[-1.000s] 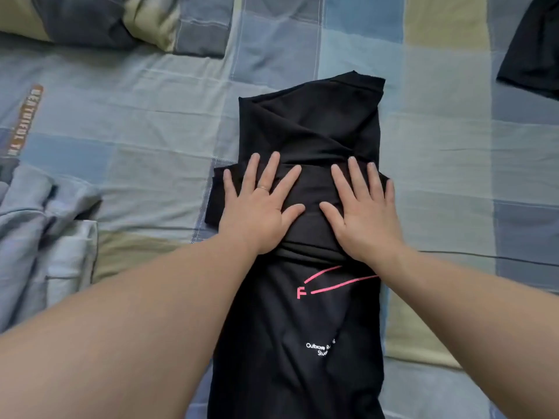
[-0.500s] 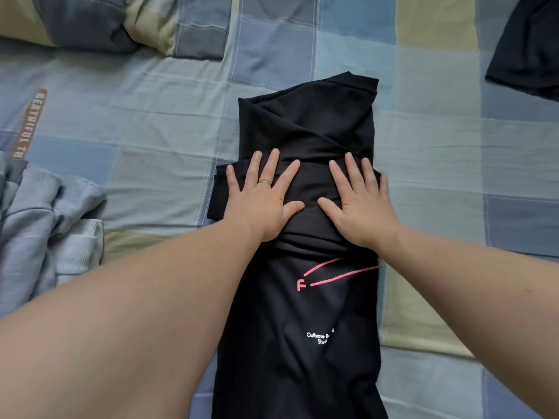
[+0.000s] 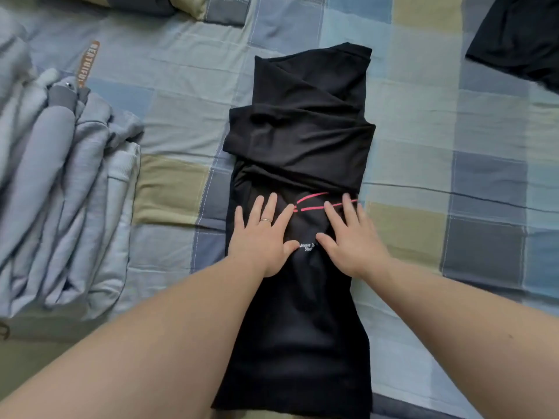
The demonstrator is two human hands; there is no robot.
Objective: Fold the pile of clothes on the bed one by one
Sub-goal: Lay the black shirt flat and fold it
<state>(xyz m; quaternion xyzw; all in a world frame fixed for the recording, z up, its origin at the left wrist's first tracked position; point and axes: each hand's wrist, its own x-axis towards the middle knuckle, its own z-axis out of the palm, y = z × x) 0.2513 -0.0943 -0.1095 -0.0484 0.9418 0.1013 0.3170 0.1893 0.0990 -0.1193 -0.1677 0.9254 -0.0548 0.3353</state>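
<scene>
Head view. We log the black shirt (image 3: pixel 299 140) lying lengthwise at the middle of the checked bed sheet (image 3: pixel 438 131). Its sides are folded in to a narrow strip, with folds crossing its far half. The left hand (image 3: pixel 261 237) and right hand (image 3: pixel 351 240) press flat on it side by side, fingers straight and spread, grasping nothing, over the pink and white print. We note a ring (image 3: pixel 266 220) on the left hand. Grey clothes (image 3: pixel 60 192) lie at the left, apart from the shirt. Another black garment (image 3: pixel 520 37) sits at the far right corner.

Small white print (image 3: pixel 309 247) unreadable, black garment (image 3: pixel 520 31) and grey clothes (image 3: pixel 60 182) cut by edges
</scene>
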